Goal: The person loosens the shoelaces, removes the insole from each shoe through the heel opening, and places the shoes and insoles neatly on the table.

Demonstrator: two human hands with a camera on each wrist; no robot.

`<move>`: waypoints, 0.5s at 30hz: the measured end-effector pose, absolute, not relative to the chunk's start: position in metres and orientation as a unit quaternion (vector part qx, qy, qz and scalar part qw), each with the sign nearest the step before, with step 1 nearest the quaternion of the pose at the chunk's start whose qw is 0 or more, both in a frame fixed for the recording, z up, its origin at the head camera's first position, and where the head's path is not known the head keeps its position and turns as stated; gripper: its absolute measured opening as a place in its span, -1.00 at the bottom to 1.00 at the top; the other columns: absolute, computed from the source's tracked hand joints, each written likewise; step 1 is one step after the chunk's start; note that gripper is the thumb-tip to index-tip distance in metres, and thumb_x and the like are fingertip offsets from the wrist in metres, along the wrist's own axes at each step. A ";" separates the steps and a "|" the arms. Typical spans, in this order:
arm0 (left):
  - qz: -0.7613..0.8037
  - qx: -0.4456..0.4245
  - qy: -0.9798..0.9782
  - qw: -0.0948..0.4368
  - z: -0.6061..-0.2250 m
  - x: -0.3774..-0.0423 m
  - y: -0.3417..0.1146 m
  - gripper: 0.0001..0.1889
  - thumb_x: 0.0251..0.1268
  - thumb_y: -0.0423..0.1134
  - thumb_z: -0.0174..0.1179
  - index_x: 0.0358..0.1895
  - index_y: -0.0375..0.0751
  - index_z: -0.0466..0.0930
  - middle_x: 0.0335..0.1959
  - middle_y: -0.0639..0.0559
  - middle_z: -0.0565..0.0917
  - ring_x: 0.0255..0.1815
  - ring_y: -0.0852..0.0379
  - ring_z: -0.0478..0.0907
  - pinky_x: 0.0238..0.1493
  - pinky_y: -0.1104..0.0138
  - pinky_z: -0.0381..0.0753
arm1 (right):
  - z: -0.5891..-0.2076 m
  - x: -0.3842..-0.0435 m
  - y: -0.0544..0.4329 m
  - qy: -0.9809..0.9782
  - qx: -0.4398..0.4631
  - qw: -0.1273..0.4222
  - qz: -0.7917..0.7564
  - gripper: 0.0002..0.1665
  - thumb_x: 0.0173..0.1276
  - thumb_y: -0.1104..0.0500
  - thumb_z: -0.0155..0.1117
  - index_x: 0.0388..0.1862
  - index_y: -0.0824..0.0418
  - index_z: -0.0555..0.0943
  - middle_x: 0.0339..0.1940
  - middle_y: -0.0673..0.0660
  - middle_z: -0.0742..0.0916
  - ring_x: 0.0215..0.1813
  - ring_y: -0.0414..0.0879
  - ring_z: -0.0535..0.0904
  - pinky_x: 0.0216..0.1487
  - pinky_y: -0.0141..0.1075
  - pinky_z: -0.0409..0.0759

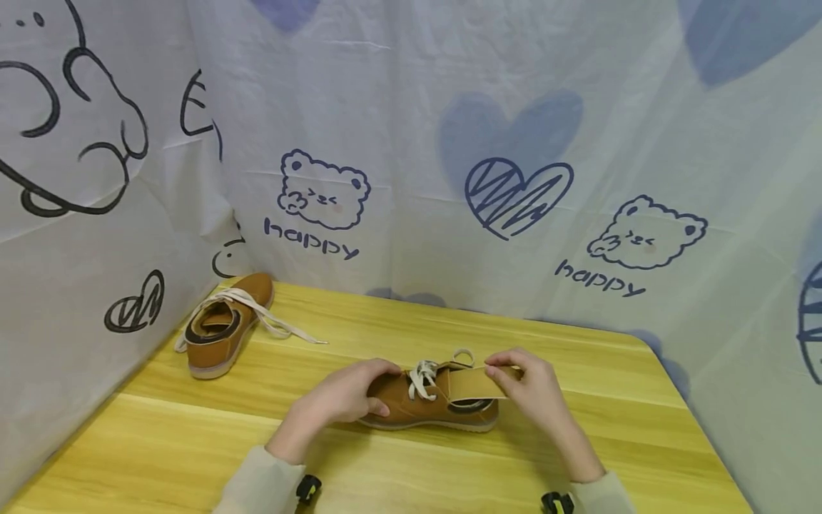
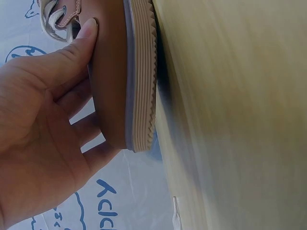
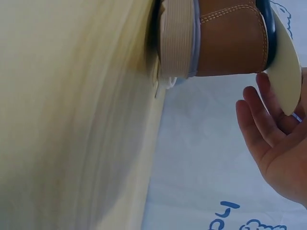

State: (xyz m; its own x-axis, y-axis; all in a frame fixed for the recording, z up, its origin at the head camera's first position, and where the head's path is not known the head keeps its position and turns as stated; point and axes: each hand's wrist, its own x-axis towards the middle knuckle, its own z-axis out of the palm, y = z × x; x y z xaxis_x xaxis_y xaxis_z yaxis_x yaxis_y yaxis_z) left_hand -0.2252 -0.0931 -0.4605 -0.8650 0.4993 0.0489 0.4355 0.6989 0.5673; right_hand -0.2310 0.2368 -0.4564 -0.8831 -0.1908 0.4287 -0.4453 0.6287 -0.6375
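Note:
A brown lace-up shoe (image 1: 411, 412) sits on the wooden table with its toe to the left and its heel to the right. My left hand (image 1: 347, 392) grips the toe end, thumb on the near side and fingers over the far side. A tan insole (image 1: 475, 383) sticks out of the shoe's opening, its front part hidden inside. At its heel end my right hand (image 1: 529, 382) pinches the insole between thumb and fingers. In the right wrist view the pale underside of the insole (image 3: 287, 72) rises past the dark collar, above the shoe's heel (image 3: 230, 43).
A second brown shoe (image 1: 215, 350) stands at the table's back left, its long white lace (image 1: 289, 330) trailing to the right. The yellow wood-grain table (image 1: 411, 478) meets a white printed cloth (image 1: 411, 143) along its back and left sides.

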 end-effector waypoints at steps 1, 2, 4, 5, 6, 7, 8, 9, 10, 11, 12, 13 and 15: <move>0.293 0.255 0.920 0.054 -0.460 -0.225 -0.093 -0.34 0.19 -0.27 0.53 0.38 -0.17 0.54 0.37 -0.13 0.58 0.42 -0.21 0.46 0.48 -0.09 0.37 | -0.456 -0.231 0.237 -0.889 0.187 0.167 0.383 -0.86 0.38 0.25 0.48 -0.10 0.14 0.80 -0.12 0.00 0.80 -0.09 -0.09 0.71 -0.11 -0.25 0.72; 0.293 0.254 0.920 0.054 -0.460 -0.225 -0.094 -0.34 0.19 -0.27 0.53 0.38 -0.17 0.54 0.37 -0.13 0.58 0.42 -0.21 0.46 0.48 -0.09 0.37 | -0.455 -0.231 0.237 -0.890 0.196 0.173 0.374 -0.84 0.38 0.25 0.48 -0.08 0.13 0.80 -0.08 0.00 0.81 -0.03 -0.06 0.72 -0.04 -0.20 0.73; 0.293 0.253 0.920 0.054 -0.460 -0.225 -0.094 -0.34 0.19 -0.27 0.53 0.39 -0.17 0.54 0.37 -0.13 0.58 0.42 -0.22 0.46 0.48 -0.10 0.36 | -0.453 -0.230 0.236 -0.888 0.220 0.189 0.357 -0.79 0.36 0.26 0.49 -0.04 0.13 0.80 -0.01 -0.01 0.80 0.07 -0.02 0.72 0.09 -0.10 0.71; 0.293 0.254 0.920 0.054 -0.461 -0.225 -0.094 -0.34 0.19 -0.27 0.52 0.38 -0.17 0.54 0.37 -0.13 0.58 0.43 -0.22 0.46 0.48 -0.09 0.36 | -0.452 -0.230 0.235 -0.885 0.238 0.198 0.348 -0.77 0.35 0.27 0.50 -0.03 0.12 0.80 0.02 0.00 0.80 0.10 -0.01 0.71 0.14 -0.05 0.69; 0.294 0.254 0.920 0.053 -0.461 -0.226 -0.095 -0.35 0.20 -0.27 0.52 0.39 -0.16 0.54 0.37 -0.13 0.58 0.43 -0.22 0.46 0.48 -0.10 0.36 | -0.451 -0.229 0.235 -0.880 0.260 0.211 0.337 -0.75 0.34 0.28 0.50 -0.01 0.12 0.80 0.04 0.01 0.80 0.12 0.01 0.71 0.17 -0.02 0.68; 0.294 0.253 0.920 0.051 -0.461 -0.226 -0.095 -0.35 0.20 -0.26 0.52 0.39 -0.16 0.54 0.38 -0.13 0.58 0.43 -0.22 0.46 0.48 -0.10 0.36 | -0.450 -0.229 0.234 -0.873 0.285 0.222 0.327 -0.72 0.31 0.29 0.51 0.00 0.13 0.80 0.06 0.02 0.79 0.14 0.02 0.71 0.20 0.00 0.66; 0.293 0.252 0.921 0.051 -0.461 -0.226 -0.094 -0.35 0.20 -0.26 0.52 0.39 -0.15 0.53 0.38 -0.13 0.57 0.43 -0.22 0.45 0.49 -0.10 0.35 | -0.449 -0.229 0.233 -0.865 0.312 0.234 0.316 -0.69 0.29 0.31 0.53 0.01 0.14 0.80 0.07 0.04 0.79 0.14 0.03 0.70 0.20 0.01 0.66; 0.292 0.253 0.921 0.049 -0.462 -0.227 -0.094 -0.34 0.20 -0.26 0.52 0.39 -0.15 0.53 0.38 -0.13 0.57 0.43 -0.22 0.45 0.49 -0.10 0.35 | -0.447 -0.229 0.232 -0.856 0.340 0.244 0.303 -0.66 0.26 0.32 0.54 0.02 0.16 0.79 0.09 0.06 0.79 0.15 0.05 0.70 0.21 0.01 0.65; 0.290 0.253 0.922 0.047 -0.462 -0.227 -0.094 -0.34 0.20 -0.26 0.52 0.39 -0.15 0.53 0.38 -0.13 0.57 0.43 -0.22 0.45 0.49 -0.09 0.35 | -0.446 -0.229 0.232 -0.848 0.367 0.254 0.288 -0.63 0.22 0.33 0.56 0.03 0.17 0.79 0.10 0.08 0.79 0.16 0.07 0.69 0.22 0.01 0.64; 0.289 0.254 0.922 0.046 -0.462 -0.227 -0.094 -0.34 0.20 -0.26 0.52 0.39 -0.15 0.53 0.38 -0.13 0.57 0.43 -0.22 0.45 0.49 -0.10 0.35 | -0.445 -0.228 0.231 -0.840 0.391 0.261 0.273 -0.61 0.19 0.33 0.57 0.03 0.17 0.79 0.10 0.09 0.78 0.17 0.09 0.68 0.26 0.01 0.61; 0.289 0.254 0.922 0.046 -0.462 -0.227 -0.094 -0.34 0.20 -0.26 0.52 0.39 -0.15 0.53 0.38 -0.13 0.57 0.43 -0.22 0.45 0.49 -0.10 0.35 | -0.444 -0.227 0.231 -0.834 0.409 0.264 0.258 -0.59 0.16 0.32 0.59 0.03 0.18 0.79 0.11 0.11 0.78 0.18 0.12 0.67 0.33 -0.01 0.57; 0.289 0.255 0.921 0.046 -0.462 -0.227 -0.094 -0.34 0.19 -0.26 0.52 0.39 -0.15 0.54 0.38 -0.13 0.57 0.43 -0.22 0.45 0.49 -0.10 0.35 | -0.443 -0.226 0.231 -0.832 0.423 0.263 0.246 -0.58 0.14 0.31 0.60 0.03 0.17 0.79 0.12 0.12 0.78 0.21 0.14 0.66 0.41 -0.05 0.50; 0.289 0.257 0.921 0.047 -0.462 -0.227 -0.093 -0.34 0.20 -0.26 0.52 0.39 -0.15 0.54 0.38 -0.13 0.57 0.43 -0.22 0.45 0.49 -0.10 0.35 | -0.441 -0.224 0.231 -0.832 0.439 0.256 0.221 -0.58 0.13 0.27 0.60 0.02 0.17 0.80 0.14 0.12 0.78 0.25 0.18 0.64 0.55 -0.13 0.32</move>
State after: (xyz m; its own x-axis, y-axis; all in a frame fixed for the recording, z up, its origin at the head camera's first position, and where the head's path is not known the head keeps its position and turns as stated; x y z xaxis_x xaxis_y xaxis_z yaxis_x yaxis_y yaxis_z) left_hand -0.2272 -0.0928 -0.4622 -0.8632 0.5010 0.0623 0.4465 0.7001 0.5572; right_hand -0.2240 0.2306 -0.4412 -0.4839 -0.6170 0.6206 -0.8437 0.5173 -0.1435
